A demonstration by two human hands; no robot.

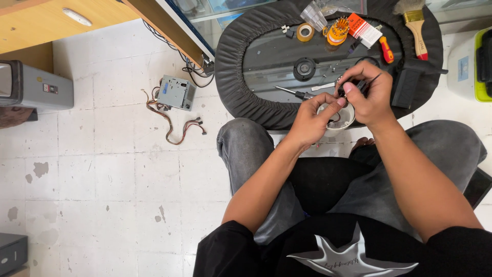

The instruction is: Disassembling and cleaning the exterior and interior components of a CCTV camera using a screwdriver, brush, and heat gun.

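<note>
So your left hand (pixel 313 117) and right hand (pixel 370 95) both pinch a small white round part (pixel 342 117); a screwdriver (pixel 295 93), tape roll (pixel 305 32) and paintbrush (pixel 415 26) crowd the worktop (pixel 246 56) behind.

Orange-and-white rectangular packet (pixel 365 30) at tray's far edge, small red-black label (pixel 50 88) on grey case (pixel 36 87) at left

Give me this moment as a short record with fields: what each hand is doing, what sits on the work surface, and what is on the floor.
left hand: left hand pinches the small round white part, fingers closed on it
right hand: right hand grips a thin black tool over the same part
work surface: black oval padded stool top; roll of clear tape; paintbrush with wooden handle; screwdriver with orange-red handle
floor: grey metal box with loose coloured wires on white tiles
</note>
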